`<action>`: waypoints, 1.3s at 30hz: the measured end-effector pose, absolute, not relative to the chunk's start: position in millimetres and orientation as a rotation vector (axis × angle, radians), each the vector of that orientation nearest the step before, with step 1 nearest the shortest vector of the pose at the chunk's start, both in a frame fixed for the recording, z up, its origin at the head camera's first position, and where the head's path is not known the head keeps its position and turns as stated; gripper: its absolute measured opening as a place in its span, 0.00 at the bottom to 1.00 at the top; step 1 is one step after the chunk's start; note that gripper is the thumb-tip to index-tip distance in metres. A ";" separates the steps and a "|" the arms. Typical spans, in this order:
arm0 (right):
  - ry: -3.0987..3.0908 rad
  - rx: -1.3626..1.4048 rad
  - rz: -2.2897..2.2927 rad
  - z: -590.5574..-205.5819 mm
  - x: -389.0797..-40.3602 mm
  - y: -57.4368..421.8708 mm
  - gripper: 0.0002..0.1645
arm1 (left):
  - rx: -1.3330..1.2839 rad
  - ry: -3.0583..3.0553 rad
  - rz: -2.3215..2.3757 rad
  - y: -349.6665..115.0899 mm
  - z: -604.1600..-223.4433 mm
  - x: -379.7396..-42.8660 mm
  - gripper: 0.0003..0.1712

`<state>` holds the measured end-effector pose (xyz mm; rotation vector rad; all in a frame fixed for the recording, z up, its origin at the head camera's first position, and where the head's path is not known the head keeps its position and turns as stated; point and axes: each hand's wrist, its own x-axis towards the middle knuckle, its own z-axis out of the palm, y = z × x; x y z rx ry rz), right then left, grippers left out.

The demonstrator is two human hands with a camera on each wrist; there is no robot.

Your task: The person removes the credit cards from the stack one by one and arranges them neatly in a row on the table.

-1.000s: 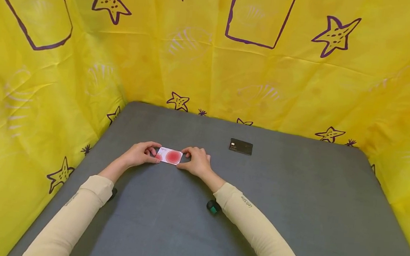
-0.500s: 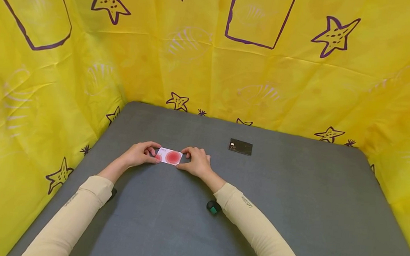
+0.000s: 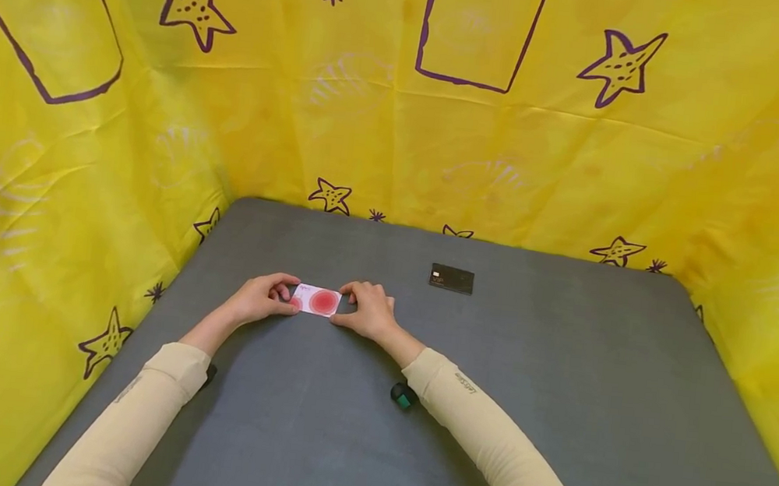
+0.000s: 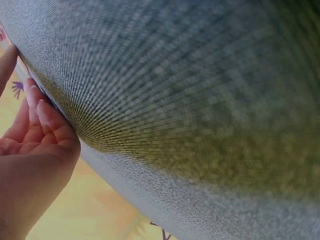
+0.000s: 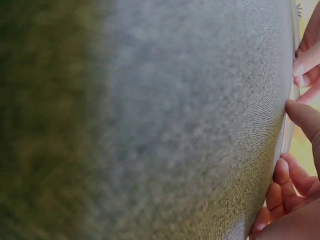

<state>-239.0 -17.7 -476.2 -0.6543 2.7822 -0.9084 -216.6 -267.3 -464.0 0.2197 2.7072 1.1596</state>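
A white card [image 3: 316, 300] with red circles lies at the grey surface, left of centre in the head view. My left hand [image 3: 260, 298] pinches its left end between thumb and fingers. At the opposite end, my right hand [image 3: 370, 311] pinches the card the same way. In the left wrist view, the left hand [image 4: 42, 132] rests low against the cloth; the card is barely visible there. The right wrist view has the right hand [image 5: 292, 195] at the frame's edge. A black card [image 3: 452, 279] marked VIP lies farther back, to the right.
The grey cloth-covered table [image 3: 557, 400] spreads out around both arms. Yellow curtains [image 3: 344, 129] with purple starfish drawings enclose its back and sides. A dark wrist device [image 3: 404, 395] with a green patch sits at the right cuff.
The head view has shifted slightly, so the background sits a little farther left. Both hands keep their hold on the white card, and the black card lies where it was.
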 end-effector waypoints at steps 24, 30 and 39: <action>2.641 -0.721 -1.304 -477.8 -235.3 7.0 0.28 | 0.519 3.024 1.110 -225.4 -462.5 -198.8 0.29; 2.531 -0.627 -1.456 -478.9 -231.2 23.3 0.27 | 0.427 2.903 1.268 -204.8 -460.7 -194.3 0.27; 2.467 -0.491 -1.531 -475.2 -224.6 51.7 0.24 | 0.388 2.736 1.368 -177.2 -456.5 -188.8 0.26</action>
